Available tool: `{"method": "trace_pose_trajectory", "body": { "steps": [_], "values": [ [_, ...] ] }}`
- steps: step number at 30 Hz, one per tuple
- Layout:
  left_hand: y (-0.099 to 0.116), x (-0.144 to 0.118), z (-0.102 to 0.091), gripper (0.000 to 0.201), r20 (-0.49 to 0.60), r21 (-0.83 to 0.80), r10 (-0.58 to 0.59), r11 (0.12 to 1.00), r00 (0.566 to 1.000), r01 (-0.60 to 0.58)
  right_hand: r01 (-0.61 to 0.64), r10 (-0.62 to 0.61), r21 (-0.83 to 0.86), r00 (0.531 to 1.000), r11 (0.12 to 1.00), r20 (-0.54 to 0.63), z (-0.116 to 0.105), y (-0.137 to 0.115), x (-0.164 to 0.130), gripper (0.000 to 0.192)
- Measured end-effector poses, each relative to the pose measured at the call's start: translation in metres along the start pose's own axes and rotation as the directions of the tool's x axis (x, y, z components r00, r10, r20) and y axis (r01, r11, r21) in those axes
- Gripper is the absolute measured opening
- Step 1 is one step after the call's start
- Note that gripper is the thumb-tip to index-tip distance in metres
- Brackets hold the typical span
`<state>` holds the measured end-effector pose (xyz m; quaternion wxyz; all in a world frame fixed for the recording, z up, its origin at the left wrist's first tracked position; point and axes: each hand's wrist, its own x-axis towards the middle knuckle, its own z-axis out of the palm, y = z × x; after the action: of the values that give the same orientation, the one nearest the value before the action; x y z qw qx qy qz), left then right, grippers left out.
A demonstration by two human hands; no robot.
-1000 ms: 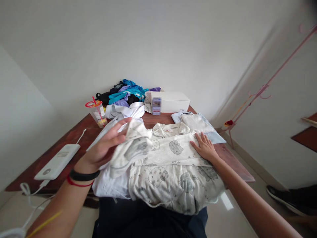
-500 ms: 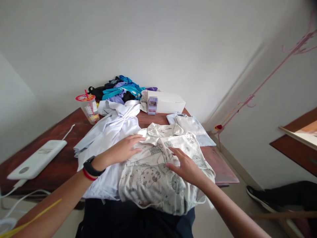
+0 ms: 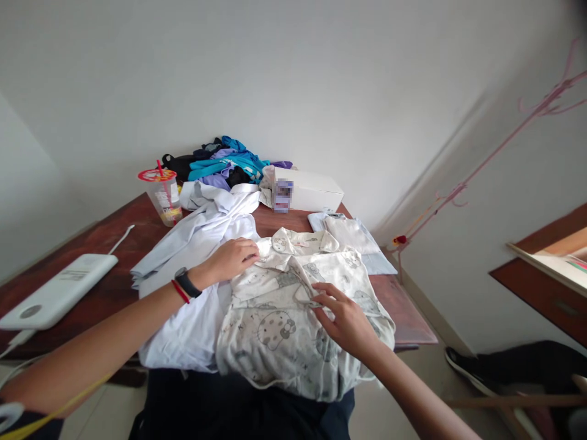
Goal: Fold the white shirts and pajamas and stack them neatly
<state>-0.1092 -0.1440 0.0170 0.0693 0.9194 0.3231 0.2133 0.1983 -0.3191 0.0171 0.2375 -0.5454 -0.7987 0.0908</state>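
A white pajama shirt (image 3: 275,327) with grey cartoon print lies on the table, collar toward the far side, one sleeve folded across its front. At its left shoulder my left hand (image 3: 233,260) is closed, fingers curled on the fabric edge. My right hand (image 3: 342,318) pinches the folded sleeve's end near the middle of the shirt, thumb below and fingers above. White garments (image 3: 181,318) lie spread beside it on the left.
On the wooden table (image 3: 408,311) are a white power bank (image 3: 64,287), a plastic cup (image 3: 162,195) with a straw, a white box (image 3: 312,189), folded clothes (image 3: 355,235) and a heaped clothes pile (image 3: 229,162). A pink coat stand (image 3: 495,153) leans into view at right.
My left hand has moved slightly up, its fingers curling at the shirt's shoulder. My right hand has gone from spread fingers to pinching the sleeve end.
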Motion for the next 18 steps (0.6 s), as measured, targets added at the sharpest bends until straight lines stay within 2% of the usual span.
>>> {"method": "trace_pose_trajectory", "body": {
  "steps": [2,4,6,8,9,11,13,16,18],
  "values": [
    [0.001,0.003,-0.001,0.027,-0.016,-0.087,-0.047,0.995,0.999,0.045,-0.061,0.087,0.182,0.986,0.981,-0.141,-0.009,0.006,0.002,0.017],
    [0.0,0.005,-0.001,0.027,-0.002,-0.145,-0.068,0.987,0.998,0.067,-0.104,0.22,0.371,0.932,0.923,-0.288,-0.02,0.013,0.008,0.019],
    [-0.002,0.005,0.0,0.041,0.06,-0.175,-0.042,0.983,0.997,0.052,-0.092,0.374,0.56,0.83,0.824,-0.414,-0.03,0.022,0.019,0.024],
    [-0.004,0.006,0.002,0.055,0.139,-0.186,-0.013,0.982,0.99,0.039,-0.023,0.521,0.727,0.712,0.687,-0.47,-0.038,0.032,0.032,0.028],
    [-0.006,0.007,0.004,0.055,0.166,-0.186,-0.012,0.982,0.986,0.043,0.014,0.585,0.786,0.66,0.618,-0.471,-0.041,0.037,0.038,0.03],
    [-0.008,0.009,0.006,0.046,0.193,-0.186,-0.031,0.98,0.981,0.067,0.051,0.682,0.865,0.593,0.499,-0.428,-0.045,0.048,0.046,0.03],
    [-0.011,0.012,0.007,0.043,0.207,-0.193,-0.057,0.976,0.977,0.098,0.048,0.754,0.912,0.545,0.407,-0.366,-0.045,0.058,0.047,0.029],
    [-0.017,0.017,0.006,0.051,0.23,-0.227,-0.101,0.962,0.968,0.154,0.081,0.828,0.948,0.468,0.309,-0.31,-0.041,0.074,0.033,0.024],
    [-0.023,0.021,0.005,0.055,0.253,-0.27,-0.144,0.939,0.957,0.212,0.108,0.847,0.956,0.444,0.272,-0.292,-0.035,0.085,0.019,0.02]
  ]
}}
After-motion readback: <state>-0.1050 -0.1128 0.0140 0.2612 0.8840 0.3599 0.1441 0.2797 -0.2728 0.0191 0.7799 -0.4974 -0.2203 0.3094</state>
